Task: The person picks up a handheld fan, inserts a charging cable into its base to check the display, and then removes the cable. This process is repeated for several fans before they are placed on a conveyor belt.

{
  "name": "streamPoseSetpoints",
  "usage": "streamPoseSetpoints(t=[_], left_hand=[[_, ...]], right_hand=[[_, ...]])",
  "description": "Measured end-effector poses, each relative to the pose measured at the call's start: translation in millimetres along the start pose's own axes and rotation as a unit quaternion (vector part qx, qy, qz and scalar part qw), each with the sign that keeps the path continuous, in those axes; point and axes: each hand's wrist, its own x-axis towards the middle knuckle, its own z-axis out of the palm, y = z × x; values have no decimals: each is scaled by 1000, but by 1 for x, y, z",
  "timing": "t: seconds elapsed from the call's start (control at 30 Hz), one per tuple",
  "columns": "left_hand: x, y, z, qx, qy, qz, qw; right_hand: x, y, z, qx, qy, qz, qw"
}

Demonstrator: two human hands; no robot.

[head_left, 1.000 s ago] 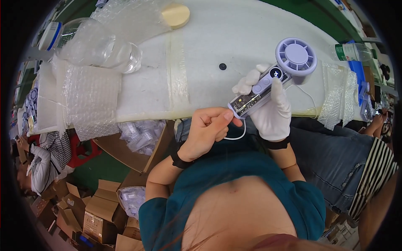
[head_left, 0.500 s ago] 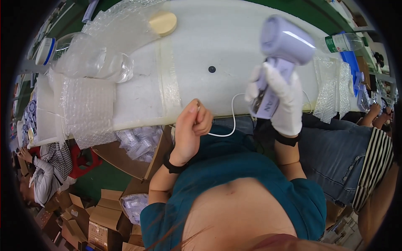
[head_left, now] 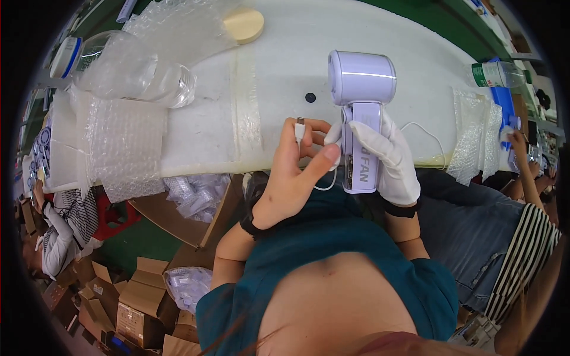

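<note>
In my white-gloved right hand [head_left: 396, 159] is a lavender handheld fan [head_left: 369, 77], upright, its round head above the table edge. Part of the handle's side looks uncovered, with dark inner parts showing. My bare left hand [head_left: 286, 188] has a white cable's plug [head_left: 300, 129] between its fingers, the metal tip pointing up. Thumb and fingertips of that hand reach close to the fan's handle; whether they touch it I cannot tell. The white cable [head_left: 432, 133] also shows on the table right of the glove. A small black disc [head_left: 310, 97] lies on the table left of the fan.
Bubble wrap [head_left: 127, 142] and a large clear plastic jar [head_left: 127, 74] occupy the table's left, with a cream round disc [head_left: 243, 25] behind. More bubble wrap [head_left: 469, 133] and a bottle [head_left: 497, 75] are at right. Open cartons [head_left: 142, 288] stand below left; people sit on both sides.
The fan has come left and lower, turning upright, and sits closer to my left hand. My left hand has moved right and its fingers have spread, showing the plug.
</note>
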Motion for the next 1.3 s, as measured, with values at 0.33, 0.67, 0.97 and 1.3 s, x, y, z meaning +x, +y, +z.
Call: streamPoseSetpoints(t=[0.33,0.67,0.97,1.3], left_hand=[[1,-6,-5,5,-1,-37,999],[1,2,-2,-30,-43,-101,994],[2,-4,-5,-46,-43,-92,994],[4,-9,-6,-71,-24,-76,994]], right_hand=[[7,7,-2,-24,1,-8,1000],[8,6,2,-34,-11,-18,999],[14,8,1,-40,-9,-8,999],[16,8,3,-9,-6,-24,1000]])
